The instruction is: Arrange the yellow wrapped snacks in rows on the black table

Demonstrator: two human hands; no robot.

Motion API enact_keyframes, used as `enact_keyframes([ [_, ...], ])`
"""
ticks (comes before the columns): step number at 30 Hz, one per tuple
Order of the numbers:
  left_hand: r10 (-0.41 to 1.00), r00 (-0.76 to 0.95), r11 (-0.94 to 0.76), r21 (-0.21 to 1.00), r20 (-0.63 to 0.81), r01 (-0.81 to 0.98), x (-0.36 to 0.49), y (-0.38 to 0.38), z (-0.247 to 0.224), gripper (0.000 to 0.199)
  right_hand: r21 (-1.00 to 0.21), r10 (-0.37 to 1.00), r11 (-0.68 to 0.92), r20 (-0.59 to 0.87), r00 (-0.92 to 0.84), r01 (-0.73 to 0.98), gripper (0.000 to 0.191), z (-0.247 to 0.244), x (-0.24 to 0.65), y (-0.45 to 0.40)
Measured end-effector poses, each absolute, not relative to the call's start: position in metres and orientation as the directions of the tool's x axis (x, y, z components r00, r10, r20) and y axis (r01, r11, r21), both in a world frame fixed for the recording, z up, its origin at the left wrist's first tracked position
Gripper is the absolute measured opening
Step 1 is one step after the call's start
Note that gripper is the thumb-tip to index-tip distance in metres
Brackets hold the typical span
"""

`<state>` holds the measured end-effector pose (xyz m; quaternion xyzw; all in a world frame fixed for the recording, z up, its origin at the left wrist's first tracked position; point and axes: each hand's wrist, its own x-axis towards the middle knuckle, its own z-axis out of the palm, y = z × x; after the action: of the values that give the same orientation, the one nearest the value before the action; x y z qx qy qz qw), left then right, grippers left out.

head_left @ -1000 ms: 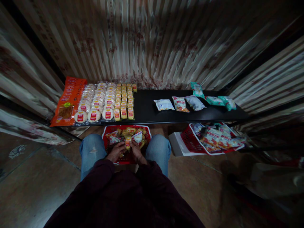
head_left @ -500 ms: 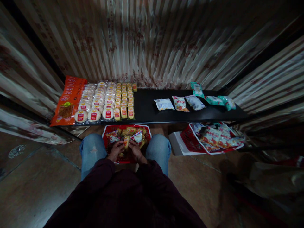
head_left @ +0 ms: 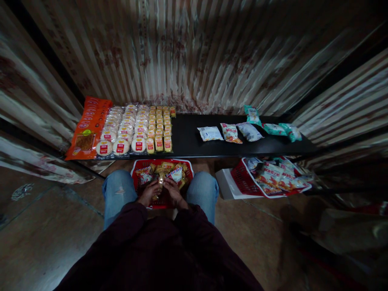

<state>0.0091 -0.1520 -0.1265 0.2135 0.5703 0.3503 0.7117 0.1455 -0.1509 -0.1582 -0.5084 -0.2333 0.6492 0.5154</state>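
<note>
Clock centred on the hands; twelve is dead ahead of the seated person.

Labels: the shelf carries, at eleven, columns of round packs with red labels under yellow emblems, then oblong packs in gold wrap with reddish labels. At ten, an orange bag bears a yellow-green badge and pale lettering. At two, of three white packets, the middle one shows red characters; three teal packets lie beyond. All writing too small for me to read.

Grip: left hand and right hand nearly meet, fingertips closed on a gold packet held upright between them, over the near basket.

Containers: near basket, red, between the knees, holds gold packs and striped-edge packets. At three, a second red basket, tilted, heaped with printed packets, beside a white box.

Unclear: the packet's lower end and its label, behind fingers; shapes at four, lost in darkness.
</note>
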Motion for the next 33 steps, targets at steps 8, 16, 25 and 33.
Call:
enact_keyframes([
  [8, 0.699, 0.109, 0.695, 0.636, -0.706, -0.335, 0.010, -0.152, -0.126, 0.053, -0.847, 0.906, -0.345, -0.413, 0.093, -0.403, 0.039, -0.154, 0.144, -0.148],
  [16, 0.711, 0.126, 0.681, 0.634, -0.691, -0.366, 0.010, -0.153, -0.134, 0.053, -0.853, 0.907, -0.346, -0.411, 0.094, -0.391, 0.041, -0.152, 0.144, -0.148],
  [25, 0.790, 0.127, 0.610, 0.749, -0.600, -0.259, 0.012, -0.160, -0.126, 0.049, -0.941, 0.959, -0.240, -0.268, 0.093, -0.239, 0.035, -0.146, 0.141, -0.153],
  [33, 0.929, -0.078, 0.366, 0.928, -0.361, 0.073, 0.028, -0.159, -0.133, 0.038, -0.971, 0.971, -0.199, -0.214, 0.106, -0.132, 0.029, -0.143, 0.147, -0.157],
])
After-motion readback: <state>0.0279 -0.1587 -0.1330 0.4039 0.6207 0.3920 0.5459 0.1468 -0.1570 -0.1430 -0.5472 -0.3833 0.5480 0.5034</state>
